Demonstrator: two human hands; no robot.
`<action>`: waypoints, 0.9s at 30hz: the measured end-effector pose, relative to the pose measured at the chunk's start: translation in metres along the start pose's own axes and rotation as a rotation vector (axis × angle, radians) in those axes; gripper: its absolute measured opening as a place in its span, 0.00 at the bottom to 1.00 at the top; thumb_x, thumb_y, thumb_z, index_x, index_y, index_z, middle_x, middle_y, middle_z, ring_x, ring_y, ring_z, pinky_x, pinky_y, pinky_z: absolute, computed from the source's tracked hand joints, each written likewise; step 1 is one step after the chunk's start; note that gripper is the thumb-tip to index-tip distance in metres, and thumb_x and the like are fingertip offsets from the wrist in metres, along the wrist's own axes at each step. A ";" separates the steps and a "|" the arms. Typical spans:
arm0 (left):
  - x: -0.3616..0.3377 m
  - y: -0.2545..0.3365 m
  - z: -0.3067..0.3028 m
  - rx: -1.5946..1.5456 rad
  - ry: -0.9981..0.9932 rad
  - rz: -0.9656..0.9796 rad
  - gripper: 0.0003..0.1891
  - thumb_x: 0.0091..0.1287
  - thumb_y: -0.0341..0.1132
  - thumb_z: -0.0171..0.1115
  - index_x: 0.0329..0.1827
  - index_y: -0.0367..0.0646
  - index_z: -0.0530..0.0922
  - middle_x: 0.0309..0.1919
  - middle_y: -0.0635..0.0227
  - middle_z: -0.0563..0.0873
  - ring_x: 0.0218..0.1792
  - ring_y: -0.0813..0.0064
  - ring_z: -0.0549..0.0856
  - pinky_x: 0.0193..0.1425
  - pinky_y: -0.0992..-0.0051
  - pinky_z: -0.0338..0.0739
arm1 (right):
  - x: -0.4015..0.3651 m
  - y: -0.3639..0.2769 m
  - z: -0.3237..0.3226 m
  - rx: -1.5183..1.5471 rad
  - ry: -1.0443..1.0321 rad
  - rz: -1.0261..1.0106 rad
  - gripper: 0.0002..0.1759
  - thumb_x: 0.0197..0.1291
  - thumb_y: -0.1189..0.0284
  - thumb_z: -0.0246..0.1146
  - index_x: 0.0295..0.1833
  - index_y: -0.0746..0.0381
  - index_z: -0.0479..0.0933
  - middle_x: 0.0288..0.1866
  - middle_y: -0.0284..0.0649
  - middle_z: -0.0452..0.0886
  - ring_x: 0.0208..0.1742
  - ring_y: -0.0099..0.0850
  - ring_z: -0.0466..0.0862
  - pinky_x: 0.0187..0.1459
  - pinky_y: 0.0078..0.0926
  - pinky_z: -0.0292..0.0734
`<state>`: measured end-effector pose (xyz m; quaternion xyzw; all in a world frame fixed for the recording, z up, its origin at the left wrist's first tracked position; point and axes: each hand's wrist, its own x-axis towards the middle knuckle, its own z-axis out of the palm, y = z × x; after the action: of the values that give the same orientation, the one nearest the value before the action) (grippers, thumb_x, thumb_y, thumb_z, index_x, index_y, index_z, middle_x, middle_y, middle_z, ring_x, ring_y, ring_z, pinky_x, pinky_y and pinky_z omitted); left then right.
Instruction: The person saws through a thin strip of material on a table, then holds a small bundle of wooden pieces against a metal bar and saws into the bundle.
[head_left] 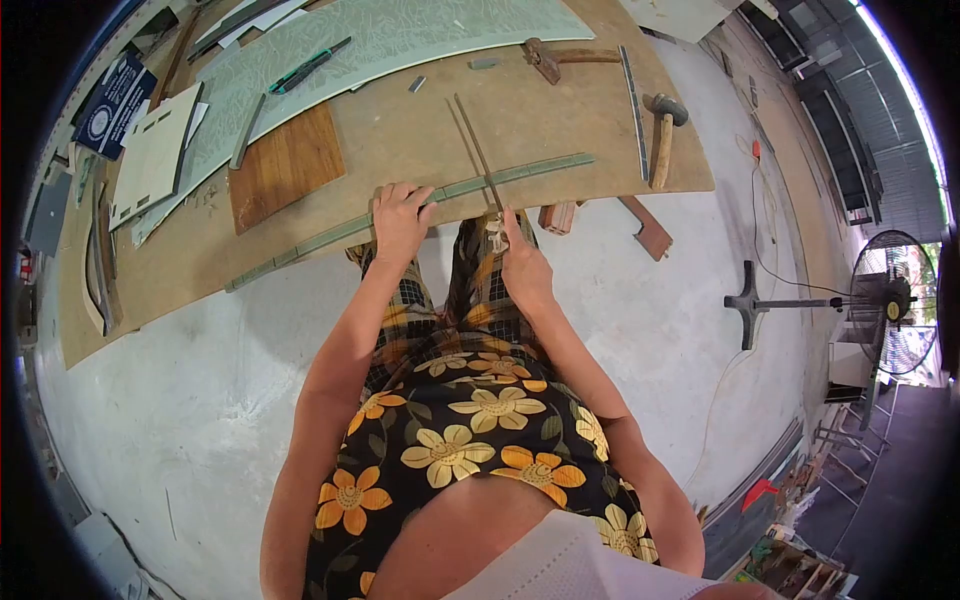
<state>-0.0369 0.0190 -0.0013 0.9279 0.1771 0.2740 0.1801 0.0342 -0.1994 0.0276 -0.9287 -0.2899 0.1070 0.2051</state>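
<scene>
A long, narrow green strip (541, 167) with crosswise marks lies along the front edge of the brown table. My left hand (402, 215) grips it near its middle, the fingers over the top and the thumb toward the right. In my right hand (525, 265) is the pale, wrapped-looking handle of a thin, dark file-like tool (476, 145). Its long blade crosses the strip to the right of my left hand and points away from me over the table; a shadow runs beside it. My right index finger stretches along the tool's near end.
A hammer with a wooden handle (663, 150), a second hammer (545, 62) and a metal ruler-like strip (634, 110) lie at the right. Behind is a patterned green sheet (400, 45) bearing a utility knife (311, 65). A wooden board (285, 165) lies left; a fan (893, 300) stands far right.
</scene>
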 end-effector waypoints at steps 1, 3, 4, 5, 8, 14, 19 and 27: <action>0.000 0.001 -0.001 0.002 -0.006 -0.008 0.14 0.56 0.36 0.72 0.47 0.49 0.87 0.43 0.67 0.82 0.48 0.61 0.79 0.52 0.59 0.71 | 0.000 0.000 0.001 -0.003 0.016 -0.010 0.40 0.63 0.78 0.54 0.80 0.50 0.52 0.34 0.58 0.83 0.34 0.57 0.83 0.35 0.53 0.77; 0.001 0.001 0.000 0.012 -0.009 -0.018 0.15 0.56 0.37 0.73 0.47 0.49 0.87 0.43 0.67 0.82 0.49 0.61 0.79 0.52 0.59 0.71 | -0.001 -0.002 0.002 -0.008 0.045 -0.029 0.40 0.63 0.77 0.54 0.80 0.50 0.52 0.33 0.58 0.83 0.34 0.57 0.83 0.35 0.53 0.77; 0.002 0.001 0.001 0.017 -0.011 -0.021 0.15 0.56 0.38 0.73 0.47 0.49 0.87 0.44 0.67 0.83 0.49 0.61 0.79 0.52 0.59 0.71 | 0.000 -0.004 0.000 -0.017 0.025 -0.016 0.40 0.62 0.78 0.54 0.80 0.51 0.52 0.33 0.58 0.83 0.34 0.56 0.83 0.36 0.53 0.77; 0.003 0.002 0.002 0.016 0.009 -0.010 0.16 0.55 0.38 0.73 0.48 0.49 0.86 0.43 0.67 0.83 0.49 0.61 0.79 0.52 0.59 0.71 | 0.000 -0.005 -0.002 -0.026 0.006 -0.001 0.41 0.62 0.78 0.53 0.80 0.52 0.51 0.32 0.57 0.83 0.34 0.56 0.83 0.36 0.52 0.77; 0.010 0.020 0.004 -0.002 0.048 0.011 0.17 0.55 0.37 0.74 0.48 0.49 0.86 0.42 0.67 0.83 0.50 0.60 0.79 0.52 0.59 0.71 | -0.001 -0.009 -0.008 -0.032 -0.004 0.012 0.41 0.61 0.79 0.53 0.81 0.53 0.51 0.32 0.57 0.83 0.34 0.55 0.83 0.37 0.52 0.78; 0.031 0.042 0.030 -0.090 -0.032 -0.019 0.15 0.56 0.38 0.73 0.47 0.49 0.87 0.44 0.68 0.83 0.52 0.60 0.79 0.53 0.58 0.71 | -0.001 -0.007 -0.007 -0.033 -0.005 0.019 0.41 0.61 0.79 0.52 0.80 0.50 0.53 0.33 0.59 0.84 0.34 0.57 0.84 0.37 0.53 0.78; 0.034 0.041 0.036 -0.154 -0.055 -0.033 0.12 0.57 0.37 0.72 0.44 0.49 0.87 0.41 0.69 0.83 0.49 0.62 0.80 0.53 0.60 0.72 | 0.008 -0.011 -0.007 -0.083 0.015 -0.015 0.41 0.60 0.79 0.52 0.80 0.53 0.52 0.32 0.57 0.83 0.34 0.55 0.84 0.37 0.52 0.78; 0.032 0.039 0.041 -0.119 -0.011 0.001 0.10 0.57 0.37 0.71 0.42 0.52 0.88 0.40 0.72 0.84 0.49 0.64 0.80 0.50 0.62 0.72 | 0.035 -0.016 -0.002 -0.044 0.048 -0.050 0.41 0.60 0.80 0.52 0.80 0.52 0.53 0.31 0.58 0.83 0.34 0.57 0.84 0.36 0.52 0.77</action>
<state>0.0208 -0.0114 -0.0028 0.9171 0.1591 0.2790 0.2361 0.0557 -0.1675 0.0340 -0.9278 -0.3102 0.0729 0.1940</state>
